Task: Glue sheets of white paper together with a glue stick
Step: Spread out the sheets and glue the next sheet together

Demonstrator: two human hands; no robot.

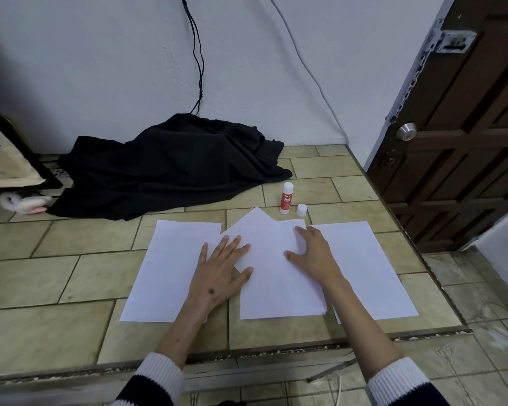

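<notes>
A: Hands, state?

B: Both spread wide and laid palm-down, nothing gripped. Left hand (pixel 220 268) rested across the inner edge of the left sheet (pixel 165 273) and onto the middle stack (pixel 279 288). Right hand (pixel 314 250) pressed on the upper right corner of that stack, fingers slightly bent.

A: Reason for that placement?

B: Judged as a pressing step: weighted from both sides so that the top sheet bonded flat and did not slide. Could not tell whether glue lay underneath.

A: Arrangement of paper?

B: Laid in a row on the tiled bench (pixel 56 288): left sheet, middle stack, right sheet (pixel 370 268). Seen under the stack, one turned sheet, with its corner (pixel 257 215) poking out at the far edge. Probably set out side by side for picking up one at a time.

A: Glue stick, location?

B: Stood upright at (pixel 286 199), beyond the far edge of the middle stack, apart from both hands and nearer the right one. Uncapped, by the look of it, with the cap (pixel 301 210) parked just beside it on the right. Likely left open and upright for the next pass, clear of the paper.

A: Anything else nearby?

B: Black cloth (pixel 170 168) heaped against the wall, well apart from the sheets.
</notes>
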